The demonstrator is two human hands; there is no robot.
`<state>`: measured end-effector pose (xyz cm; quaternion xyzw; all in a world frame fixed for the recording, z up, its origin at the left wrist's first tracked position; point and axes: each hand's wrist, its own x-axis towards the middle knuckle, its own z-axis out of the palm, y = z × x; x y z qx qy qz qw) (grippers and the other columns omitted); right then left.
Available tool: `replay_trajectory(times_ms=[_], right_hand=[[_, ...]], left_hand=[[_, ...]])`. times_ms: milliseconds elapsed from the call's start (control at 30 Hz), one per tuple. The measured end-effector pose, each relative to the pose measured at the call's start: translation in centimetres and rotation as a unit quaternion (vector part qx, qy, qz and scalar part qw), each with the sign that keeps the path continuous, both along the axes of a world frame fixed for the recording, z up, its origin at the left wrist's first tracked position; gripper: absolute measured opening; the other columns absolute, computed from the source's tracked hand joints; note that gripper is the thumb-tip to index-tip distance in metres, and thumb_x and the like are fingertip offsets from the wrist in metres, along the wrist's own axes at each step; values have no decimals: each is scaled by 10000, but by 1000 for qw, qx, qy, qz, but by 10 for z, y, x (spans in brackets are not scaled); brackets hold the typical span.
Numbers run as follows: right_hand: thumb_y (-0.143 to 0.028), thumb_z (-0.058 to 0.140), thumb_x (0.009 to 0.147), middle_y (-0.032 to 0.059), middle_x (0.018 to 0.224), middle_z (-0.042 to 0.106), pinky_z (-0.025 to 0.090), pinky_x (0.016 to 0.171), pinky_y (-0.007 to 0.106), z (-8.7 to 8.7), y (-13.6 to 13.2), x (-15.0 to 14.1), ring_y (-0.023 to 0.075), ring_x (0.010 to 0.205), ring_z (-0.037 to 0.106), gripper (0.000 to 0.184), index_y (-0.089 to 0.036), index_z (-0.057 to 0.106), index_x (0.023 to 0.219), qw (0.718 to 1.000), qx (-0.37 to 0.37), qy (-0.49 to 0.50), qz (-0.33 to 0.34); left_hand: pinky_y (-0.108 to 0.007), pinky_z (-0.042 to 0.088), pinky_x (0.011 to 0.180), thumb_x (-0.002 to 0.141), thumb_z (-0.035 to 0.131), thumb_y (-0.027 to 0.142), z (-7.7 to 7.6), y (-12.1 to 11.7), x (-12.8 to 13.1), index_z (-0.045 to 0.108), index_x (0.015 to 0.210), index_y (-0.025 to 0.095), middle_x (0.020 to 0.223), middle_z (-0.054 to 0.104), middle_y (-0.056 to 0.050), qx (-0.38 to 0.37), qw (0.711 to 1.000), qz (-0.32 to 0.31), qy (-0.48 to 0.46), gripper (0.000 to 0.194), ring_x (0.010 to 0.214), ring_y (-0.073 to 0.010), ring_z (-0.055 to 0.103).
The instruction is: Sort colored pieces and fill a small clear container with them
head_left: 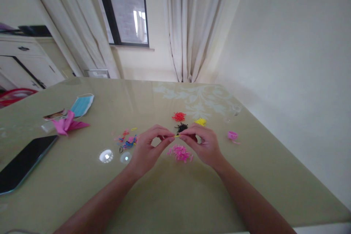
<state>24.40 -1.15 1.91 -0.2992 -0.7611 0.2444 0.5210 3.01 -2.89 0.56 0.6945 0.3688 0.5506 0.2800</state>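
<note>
Between my left hand (150, 148) and my right hand (204, 144) is a small yellow rubber band (177, 136), its two ends pinched by thumb and fingers on each side. Just below it on the table lies a loose pile of pink bands (180, 153). Behind my fingertips sits a black pile of bands (181, 128), partly covered by the right hand. Farther back are a red pile (179, 116) and a yellow pile (200, 121). Left of my left hand, mixed coloured bands (128, 140) are scattered, some hidden by that hand.
A phone (26, 161), a pink folded paper bird (68, 124) and a blue face mask (82, 105) lie at left. A pink coil with a loose tail (232, 135) rests at right. The glossy table (170, 204) meets a wall (296, 80) on the right.
</note>
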Motion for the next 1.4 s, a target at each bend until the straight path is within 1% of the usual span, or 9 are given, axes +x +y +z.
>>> replay_trajectory(times_ms=[367, 500, 567, 700, 767, 833, 1100, 1233, 1400], right_hand=[[-321, 743, 954, 9, 702, 677, 433, 581, 260, -4, 4, 1, 123, 594, 532, 155, -203, 807, 878, 999, -42, -25, 9], [-358, 763, 922, 28, 741, 726, 449, 586, 263, -7, 19, 15, 138, 610, 570, 165, -211, 818, 872, 997, -60, -25, -33], [-380, 765, 902, 47, 771, 752, 464, 598, 271, -11, 33, 32, 157, 639, 604, 189, -203, 820, 862, 993, -76, -12, -93], [-389, 750, 855, 79, 778, 781, 500, 638, 314, -23, 62, 70, 201, 656, 657, 223, -179, 824, 865, 964, -118, -32, -236], [-337, 740, 833, 77, 740, 774, 491, 642, 323, -30, 72, 82, 210, 644, 661, 178, -179, 822, 830, 945, -125, -84, -292], [-296, 725, 825, 75, 744, 777, 486, 647, 325, -37, 78, 88, 213, 652, 672, 144, -187, 820, 822, 929, -132, -140, -316], [-256, 704, 845, 82, 815, 792, 484, 674, 320, -53, 81, 84, 212, 711, 687, 128, -209, 823, 849, 916, -117, -210, -320], [-284, 703, 862, 97, 837, 797, 494, 686, 331, -53, 81, 86, 216, 712, 688, 158, -191, 829, 880, 918, -106, -203, -323], [-387, 642, 915, 97, 805, 780, 480, 665, 334, -44, 77, 84, 201, 658, 652, 277, -182, 822, 869, 928, -67, -166, -328]], left_hand=[[-267, 542, 731, 928, 750, 302, -3, 4, -1, 774, 899, 223, 854, 751, -24, -7, 999, 12, 32, 88, 790, -156, 685], [-297, 553, 751, 972, 675, 356, -5, 20, -19, 771, 908, 216, 871, 753, -40, -3, 986, 38, 163, 182, 797, -184, 691], [-360, 553, 848, 1000, 608, 359, -8, 31, -37, 772, 923, 206, 935, 762, -67, 2, 950, 122, 288, 237, 888, -231, 697], [-482, 523, 972, 1033, 439, 283, -17, 48, -73, 762, 1128, 180, 1185, 741, -137, -71, 820, 293, 487, 353, 1118, -338, 662], [-515, 533, 937, 1017, 430, 289, -21, 52, -86, 746, 1168, 147, 1237, 711, -179, -123, 764, 324, 544, 378, 1162, -387, 643], [-505, 542, 906, 1013, 415, 302, -23, 54, -93, 751, 1122, 133, 1210, 707, -197, -166, 736, 319, 574, 391, 1148, -399, 653], [-399, 539, 867, 1009, 386, 277, -23, 59, -95, 738, 1086, 201, 1151, 734, -133, -193, 764, 298, 539, 368, 1022, -303, 714], [-403, 539, 860, 991, 384, 238, -26, 57, -99, 726, 1061, 183, 1117, 734, -151, -182, 775, 277, 538, 353, 1017, -307, 712], [-460, 527, 892, 963, 412, 210, -27, 54, -96, 706, 1038, 157, 1119, 716, -195, -156, 756, 270, 575, 308, 1105, -358, 669]])
